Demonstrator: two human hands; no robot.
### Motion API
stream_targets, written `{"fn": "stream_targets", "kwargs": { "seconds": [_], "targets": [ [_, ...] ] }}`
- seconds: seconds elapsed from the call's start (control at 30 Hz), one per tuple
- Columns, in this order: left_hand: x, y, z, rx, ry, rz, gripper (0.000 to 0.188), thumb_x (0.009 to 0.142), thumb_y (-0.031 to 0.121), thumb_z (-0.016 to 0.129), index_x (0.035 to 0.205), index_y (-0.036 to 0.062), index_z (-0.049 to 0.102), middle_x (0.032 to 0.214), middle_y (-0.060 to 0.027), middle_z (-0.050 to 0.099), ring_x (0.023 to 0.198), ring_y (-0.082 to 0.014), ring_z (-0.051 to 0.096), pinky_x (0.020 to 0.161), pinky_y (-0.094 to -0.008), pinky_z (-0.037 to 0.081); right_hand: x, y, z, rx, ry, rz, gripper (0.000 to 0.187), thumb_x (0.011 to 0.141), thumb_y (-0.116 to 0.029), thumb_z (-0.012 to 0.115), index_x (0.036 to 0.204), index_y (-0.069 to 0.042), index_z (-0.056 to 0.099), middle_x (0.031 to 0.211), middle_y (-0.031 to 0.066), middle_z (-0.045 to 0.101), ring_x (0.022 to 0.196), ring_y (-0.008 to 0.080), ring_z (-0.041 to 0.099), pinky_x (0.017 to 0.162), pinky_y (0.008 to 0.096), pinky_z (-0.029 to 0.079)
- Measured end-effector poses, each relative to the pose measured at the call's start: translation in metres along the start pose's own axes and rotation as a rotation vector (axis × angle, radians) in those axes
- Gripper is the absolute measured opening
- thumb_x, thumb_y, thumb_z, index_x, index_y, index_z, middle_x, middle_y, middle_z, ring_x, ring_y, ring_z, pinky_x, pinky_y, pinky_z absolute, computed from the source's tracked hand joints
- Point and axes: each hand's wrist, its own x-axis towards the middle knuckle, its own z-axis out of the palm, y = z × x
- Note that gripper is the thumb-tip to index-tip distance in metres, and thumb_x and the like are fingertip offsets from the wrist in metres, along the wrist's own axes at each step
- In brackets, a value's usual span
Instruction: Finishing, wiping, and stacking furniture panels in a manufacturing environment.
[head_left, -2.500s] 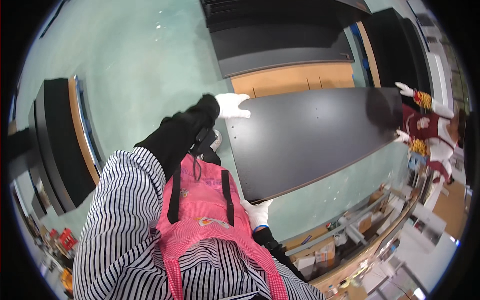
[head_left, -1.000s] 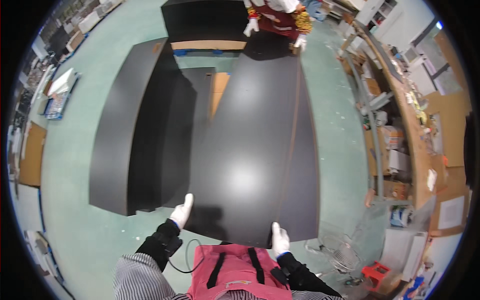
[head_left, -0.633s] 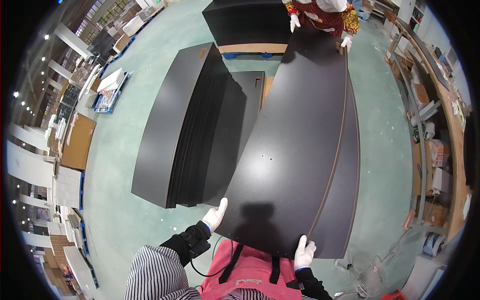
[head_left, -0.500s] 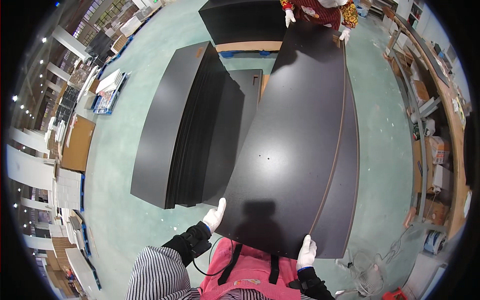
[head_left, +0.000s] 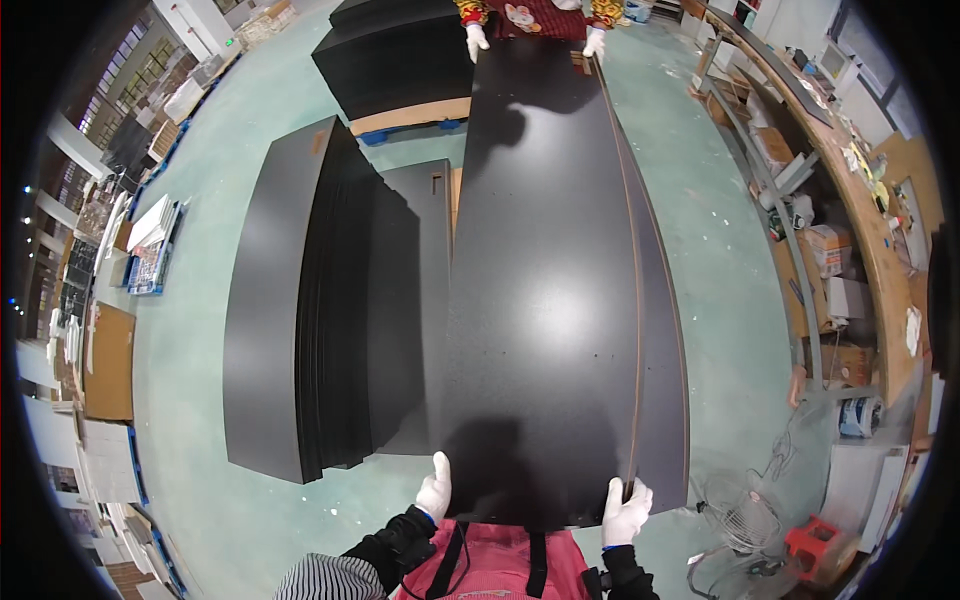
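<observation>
A long dark grey panel (head_left: 540, 290) stretches away from me, held at its near end by both my white-gloved hands. My left hand (head_left: 434, 489) grips the near left corner, thumb up along the side. Around the near right corner closes my right hand (head_left: 626, 512); the fingers beneath are hidden. At the far end a co-worker's two gloved hands (head_left: 593, 43) hold the same panel. Another dark panel (head_left: 662, 400) shows beneath it, along its right edge. Left of these stands a stack of dark panels (head_left: 275, 300), with a notched panel (head_left: 410, 300) lying lower beside it.
A second stack of dark boards (head_left: 400, 80) rests on a blue pallet (head_left: 410, 132) at the back. To the right runs a cluttered wooden workbench (head_left: 820, 140). A wire fan (head_left: 740, 515) and a red stool (head_left: 812, 545) stand at the near right.
The held panel has swung straighter, its far end moving left with the co-worker, and now covers more of the panel below. My hands still hold the near corners. The whole view has turned.
</observation>
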Motion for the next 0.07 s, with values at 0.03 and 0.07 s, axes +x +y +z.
{"fn": "stream_targets", "kwargs": {
  "seconds": [0.03, 0.07],
  "targets": [
    [-0.003, 0.000, 0.009, 0.033, 0.014, -0.023, 0.084, 0.103, 0.068, 0.030, 0.155, 0.0032, 0.043, 0.113, -0.0311, 0.070, 0.116, -0.0419, 0.067, 0.106, -0.0443, 0.050, 0.005, 0.006, -0.004, -0.009, -0.014, 0.037, 0.050, 0.092, -0.035, 0.076, 0.123, 0.002, 0.067, 0.111, 0.0204, 0.064, 0.106, 0.0395, 0.063, 0.095, 0.0493, 0.050],
    [-0.004, 0.002, 0.018, 0.064, 0.029, -0.039, 0.098, 0.095, 0.085, 0.021, 0.152, 0.0106, 0.051, 0.122, -0.0319, 0.068, 0.123, -0.0401, 0.064, 0.112, -0.0428, 0.046, 0.022, 0.011, -0.006, -0.014, -0.022, 0.072, 0.050, 0.091, -0.035, 0.076, 0.124, 0.002, 0.067, 0.112, 0.0207, 0.065, 0.106, 0.0388, 0.063, 0.095, 0.0492, 0.050]
  ]
}}
